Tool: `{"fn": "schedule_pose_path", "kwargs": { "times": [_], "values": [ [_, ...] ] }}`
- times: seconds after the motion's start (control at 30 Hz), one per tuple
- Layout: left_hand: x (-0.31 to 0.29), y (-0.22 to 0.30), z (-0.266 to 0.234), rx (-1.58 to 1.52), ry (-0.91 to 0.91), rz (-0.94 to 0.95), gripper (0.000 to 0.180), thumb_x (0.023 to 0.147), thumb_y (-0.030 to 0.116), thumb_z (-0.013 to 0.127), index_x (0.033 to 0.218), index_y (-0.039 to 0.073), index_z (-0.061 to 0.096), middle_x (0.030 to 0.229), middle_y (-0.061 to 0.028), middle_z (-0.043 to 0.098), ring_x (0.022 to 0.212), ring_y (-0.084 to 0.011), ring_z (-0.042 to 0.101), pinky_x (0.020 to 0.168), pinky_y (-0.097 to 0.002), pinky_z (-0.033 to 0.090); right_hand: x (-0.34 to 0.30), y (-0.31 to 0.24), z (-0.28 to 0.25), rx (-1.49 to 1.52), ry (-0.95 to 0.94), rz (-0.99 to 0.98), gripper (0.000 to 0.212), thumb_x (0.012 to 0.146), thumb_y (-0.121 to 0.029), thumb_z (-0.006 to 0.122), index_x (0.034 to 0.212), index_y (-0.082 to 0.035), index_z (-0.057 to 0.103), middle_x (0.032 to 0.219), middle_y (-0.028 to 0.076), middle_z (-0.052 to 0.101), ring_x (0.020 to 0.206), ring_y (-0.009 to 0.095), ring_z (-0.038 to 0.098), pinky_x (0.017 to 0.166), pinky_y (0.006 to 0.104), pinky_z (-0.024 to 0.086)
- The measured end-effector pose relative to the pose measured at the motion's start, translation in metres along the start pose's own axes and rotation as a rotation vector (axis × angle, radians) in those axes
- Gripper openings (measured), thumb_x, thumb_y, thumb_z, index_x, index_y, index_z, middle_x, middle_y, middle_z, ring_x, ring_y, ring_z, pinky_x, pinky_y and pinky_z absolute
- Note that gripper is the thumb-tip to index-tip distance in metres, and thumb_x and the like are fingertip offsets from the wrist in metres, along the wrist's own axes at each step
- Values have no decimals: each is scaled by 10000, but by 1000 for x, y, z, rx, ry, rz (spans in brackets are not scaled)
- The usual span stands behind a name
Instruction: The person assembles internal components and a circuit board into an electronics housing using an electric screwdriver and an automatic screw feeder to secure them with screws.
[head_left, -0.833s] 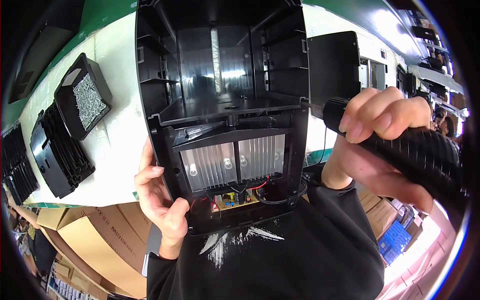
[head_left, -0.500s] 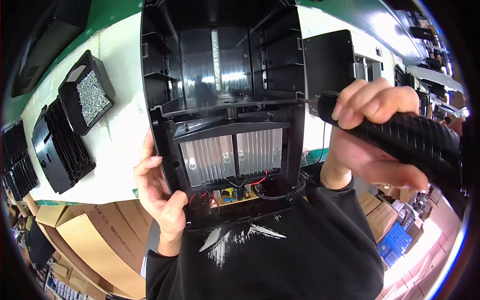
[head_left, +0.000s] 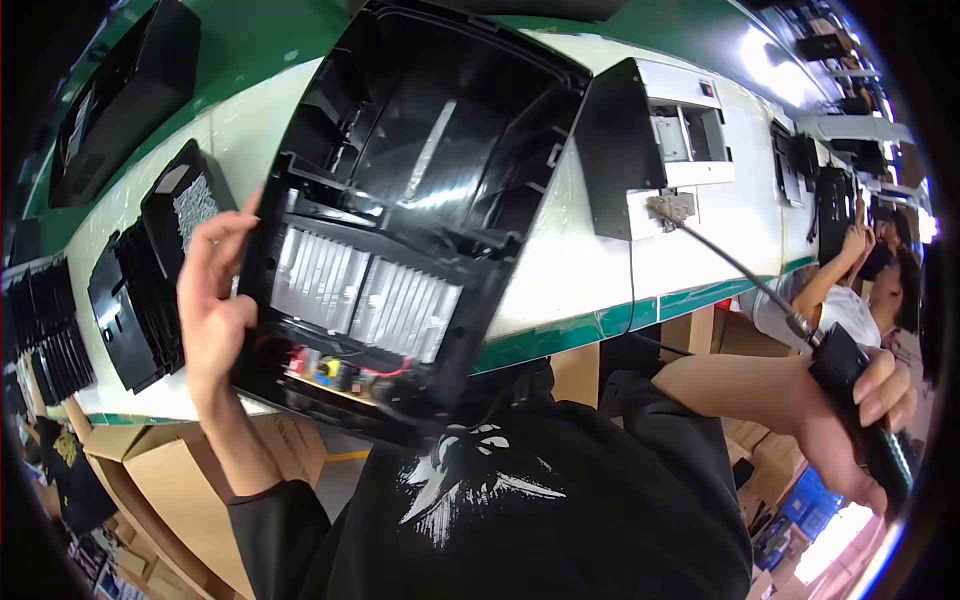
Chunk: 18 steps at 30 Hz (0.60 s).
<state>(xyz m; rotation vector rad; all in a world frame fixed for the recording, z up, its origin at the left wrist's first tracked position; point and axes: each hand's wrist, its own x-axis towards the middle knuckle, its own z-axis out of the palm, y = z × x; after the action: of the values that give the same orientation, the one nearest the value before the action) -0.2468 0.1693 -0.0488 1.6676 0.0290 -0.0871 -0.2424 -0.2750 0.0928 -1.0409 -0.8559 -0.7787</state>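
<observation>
My left hand (head_left: 215, 310) grips the left edge of a black plastic housing (head_left: 545, 150), which is tilted with its far end leaning right. Inside the housing are two silver finned heat sinks (head_left: 405, 305) and, nearer me, a small circuit board (head_left: 335, 378) with red and black wires. Off to the right, away from the housing, my right hand (head_left: 880, 390) is closed round a black electric screwdriver (head_left: 838, 365). Its long thin bit (head_left: 745, 268) points up and left, over the bench. The bit's end overlaps a small grey block (head_left: 675, 208); contact cannot be made out.
At the left, a black bin of screws (head_left: 195, 205) stands by stacked black panels (head_left: 140, 300). A black-and-white box (head_left: 625, 150) with a cable stands right of the housing. Cardboard boxes (head_left: 190, 490) are below the bench edge. Another person's arm (head_left: 835, 270) shows far right.
The housing has swung left and tilted, with my left hand still on its edge. My right hand has drawn the screwdriver away from the housing, down and to the right.
</observation>
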Motion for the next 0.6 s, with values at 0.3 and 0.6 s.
{"fn": "schedule_pose_path", "kwargs": {
  "times": [0.3, 0.6],
  "values": [
    [47, 12, -11, 89, -318, -102, 724, 437, -115, 364, 1150, 1, 413, 1430, -239, 361, 1356, -254, 326, 1092, -275, 203, -37, -17, -79, -474, 67, 14, 848, 806, -759, 352, 959, 46, 572, 828, 112, 543, 632, 230, 504, 573, 346, 394],
    [56, 24, 5, 49, -496, -184, 674, 457, -143, 322, 1108, 1, 420, 1409, -258, 384, 1310, -249, 390, 1080, -294, 249, -38, 29, -85, -473, 42, 200, 829, 800, -783, 324, 865, 16, 535, 697, 114, 513, 583, 202, 505, 541, 298, 407]
  ]
}}
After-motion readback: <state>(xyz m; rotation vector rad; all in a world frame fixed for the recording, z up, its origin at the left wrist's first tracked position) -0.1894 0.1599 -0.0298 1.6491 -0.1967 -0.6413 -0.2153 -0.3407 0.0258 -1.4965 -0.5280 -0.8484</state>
